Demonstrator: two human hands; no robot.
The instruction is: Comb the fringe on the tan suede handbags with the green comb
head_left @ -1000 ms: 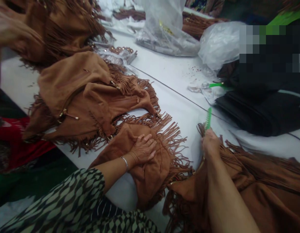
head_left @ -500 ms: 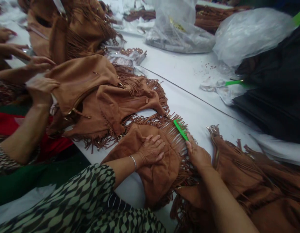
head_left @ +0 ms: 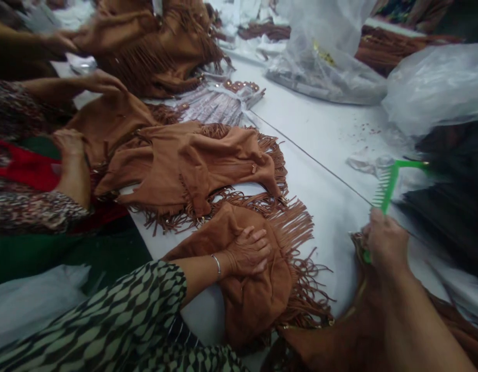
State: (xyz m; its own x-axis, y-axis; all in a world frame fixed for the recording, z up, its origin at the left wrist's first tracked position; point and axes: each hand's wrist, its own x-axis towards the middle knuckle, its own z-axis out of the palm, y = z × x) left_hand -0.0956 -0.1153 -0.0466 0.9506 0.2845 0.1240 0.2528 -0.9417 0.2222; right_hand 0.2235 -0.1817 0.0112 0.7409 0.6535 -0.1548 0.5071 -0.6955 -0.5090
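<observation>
Under my left hand (head_left: 250,253) lies a brown fringed bag (head_left: 258,305), suede-like, flat on the white table. The fingers rest spread across its body and press on it. My right hand (head_left: 388,240) is closed round the lower part of a green comb (head_left: 389,186), held up to the right of the bag with its teeth facing left. The comb is apart from the fringe (head_left: 295,225). The upper strands of that fringe lie fairly straight on the table, while the lower ones are curled and tangled.
More brown bags (head_left: 219,160) lie beyond and at the lower right. Another person's hand (head_left: 72,150) is by the bags at the left. Clear plastic bags (head_left: 332,77) stand at the back, and black material (head_left: 456,191) is on the right. A seam (head_left: 312,157) crosses the table.
My right hand has lifted the comb out of the fringe and swung it to the right. My left hand stays on the bag. At the left, the co-worker's hands and a bag have shifted.
</observation>
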